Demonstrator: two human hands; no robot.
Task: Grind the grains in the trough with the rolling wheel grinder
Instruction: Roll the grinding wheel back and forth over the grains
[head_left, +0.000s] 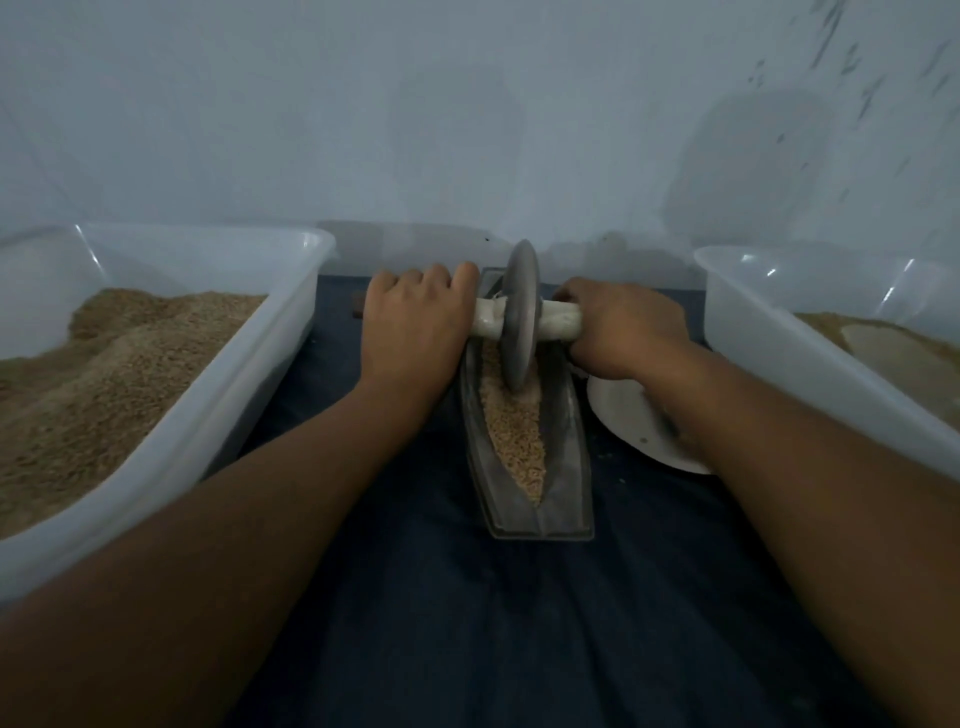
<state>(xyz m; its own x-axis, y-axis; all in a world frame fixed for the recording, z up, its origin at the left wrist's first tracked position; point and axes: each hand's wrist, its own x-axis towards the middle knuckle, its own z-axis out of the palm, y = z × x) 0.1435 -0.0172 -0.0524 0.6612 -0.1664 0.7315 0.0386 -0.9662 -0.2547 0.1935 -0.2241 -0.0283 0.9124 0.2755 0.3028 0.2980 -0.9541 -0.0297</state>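
Item: rolling wheel grinder, stone-grey disc on a pale axle, standing upright in the trough at its far half. Left hand and right hand each grip an axle end. Likely heavy, rigid. Axle lies crosswise; trough runs lengthwise away, grains inside.

Two hands, a left and a right. One wheel grinder with one handle bar through it. One trough of grains. Two white plastic tubs, one on the left and one on the right, each holding grain. One white plate. One dark cloth.
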